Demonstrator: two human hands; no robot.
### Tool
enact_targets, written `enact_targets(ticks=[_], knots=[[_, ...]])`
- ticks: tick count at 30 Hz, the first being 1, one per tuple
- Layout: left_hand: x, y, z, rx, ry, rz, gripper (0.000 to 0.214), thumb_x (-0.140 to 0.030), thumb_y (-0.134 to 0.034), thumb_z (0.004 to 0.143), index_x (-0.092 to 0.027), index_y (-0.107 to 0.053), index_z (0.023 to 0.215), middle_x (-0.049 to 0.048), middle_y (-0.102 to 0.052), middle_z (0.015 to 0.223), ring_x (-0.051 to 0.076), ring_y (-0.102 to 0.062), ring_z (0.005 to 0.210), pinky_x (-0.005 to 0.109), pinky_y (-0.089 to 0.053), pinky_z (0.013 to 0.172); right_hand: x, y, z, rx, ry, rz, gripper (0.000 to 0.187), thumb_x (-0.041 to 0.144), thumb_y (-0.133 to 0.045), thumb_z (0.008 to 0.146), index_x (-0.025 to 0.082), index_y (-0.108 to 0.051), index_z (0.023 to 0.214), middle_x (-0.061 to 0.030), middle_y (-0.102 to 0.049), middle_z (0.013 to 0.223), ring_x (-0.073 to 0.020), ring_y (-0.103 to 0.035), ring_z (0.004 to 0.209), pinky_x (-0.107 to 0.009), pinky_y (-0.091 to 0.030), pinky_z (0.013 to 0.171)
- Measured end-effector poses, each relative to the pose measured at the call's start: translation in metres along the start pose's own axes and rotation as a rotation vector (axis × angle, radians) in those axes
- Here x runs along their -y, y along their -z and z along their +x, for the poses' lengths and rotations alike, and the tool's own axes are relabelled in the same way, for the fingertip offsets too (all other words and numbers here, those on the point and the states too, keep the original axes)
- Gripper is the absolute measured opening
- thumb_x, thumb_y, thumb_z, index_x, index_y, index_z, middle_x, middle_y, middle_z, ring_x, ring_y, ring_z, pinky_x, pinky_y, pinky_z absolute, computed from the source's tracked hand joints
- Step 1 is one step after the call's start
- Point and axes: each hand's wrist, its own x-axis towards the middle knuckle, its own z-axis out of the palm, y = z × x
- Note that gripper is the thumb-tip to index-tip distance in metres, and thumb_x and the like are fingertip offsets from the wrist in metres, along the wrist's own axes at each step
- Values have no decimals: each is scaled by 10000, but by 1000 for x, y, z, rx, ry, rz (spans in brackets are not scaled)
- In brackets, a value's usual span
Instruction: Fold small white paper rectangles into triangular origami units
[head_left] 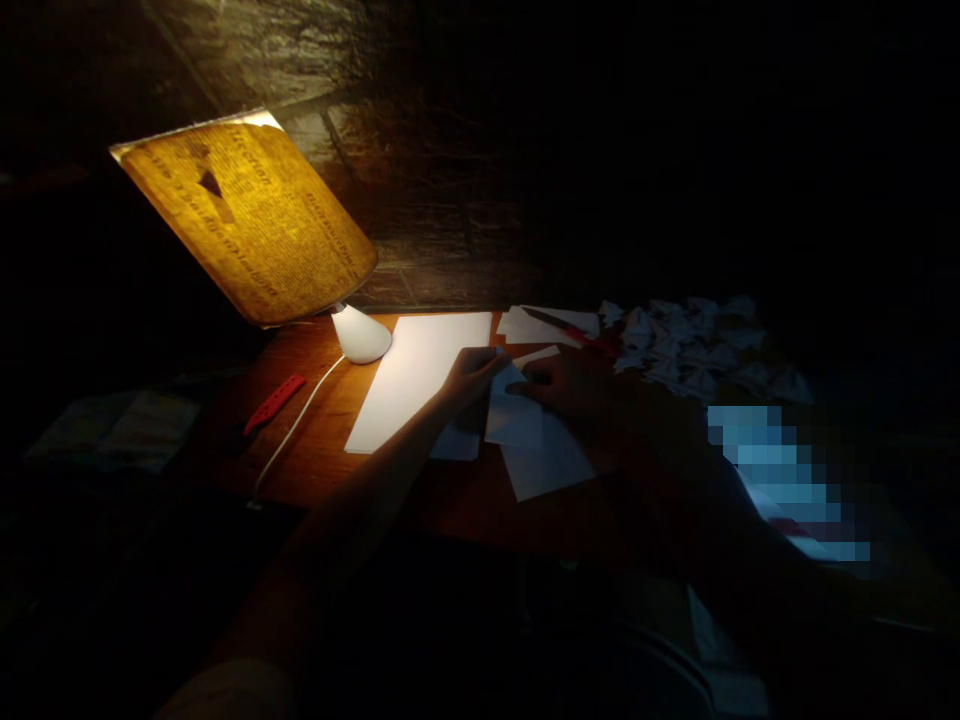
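While both forearms (401, 440) stretch over the table (339, 400), the left hand (472, 370) pinches the paper (511, 418) near its top; the right hand (559, 385), half-curled, thumbs it, grip unclear.

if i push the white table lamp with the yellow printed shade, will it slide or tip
The lamp may tip before sliding, since its broad yellow shade stands on a narrower white base. Its thin white cord might tug as it moves. The shade looks thin, light glowing through, so it probably dents easily.
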Motion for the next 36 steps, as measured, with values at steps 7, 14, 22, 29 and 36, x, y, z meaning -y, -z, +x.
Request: enact_targets(ticks=[7, 14, 22, 29, 36], knots=[[-7, -1, -3, -13, -10, -4, 687, -772, -721, 764, -186, -440, 539, -53, -351, 537, 77, -326, 533, 240, -245, 513, -1, -5, -2, -42, -31, 5, 482, 654, -786, 770, 206, -625, 692, -8, -631, 685, -168, -540, 636, -306, -376, 593], [-9, -1, -3, -14, 23, -11, 738, -855, -710, 712, -187, -445, 543, -45, -369, 532, 81, -330, 536, 236, -250, 502, 0, -5, -3, -24, -33, 17, 477, 662, -781, 770, 208, -641, 723, -24, -658, 715, -168, -559, 648, -303, -380, 591], [-2, -1, -3, -44, -9, 51, 718, -842, -645, 776, -197, -426, 547, -48, -341, 542, 83, -309, 543, 247, -227, 513, 5, -10, -5, -79, -51, -15, 483, 672, -774, 797, 203, -671, 744, -33, -661, 695, -179, -539, 623, -314, -368, 580], [-1, 1, -3, -60, -9, 151, 674, -775, -602, 846, -200, -419, 547, -40, -354, 556, 94, -319, 562, 262, -220, 533, 8, -12, -7, -104, -54, -68, 451, 641, -796, 816, 214, -673, 741, -44, -666, 689, -205, -559, 660, -327, -379, 596], [1, 0, -4, -74, -6, 97, 694, -788, -638, 817, -197, -418, 526, -48, -327, 546, 85, -294, 551, 263, -211, 531, 2, -11, -7, -63, -46, -37, 443, 639, -716, 872, 204, -706, 789, -52, -691, 748, -203, -577, 670, -330, -381, 612]])
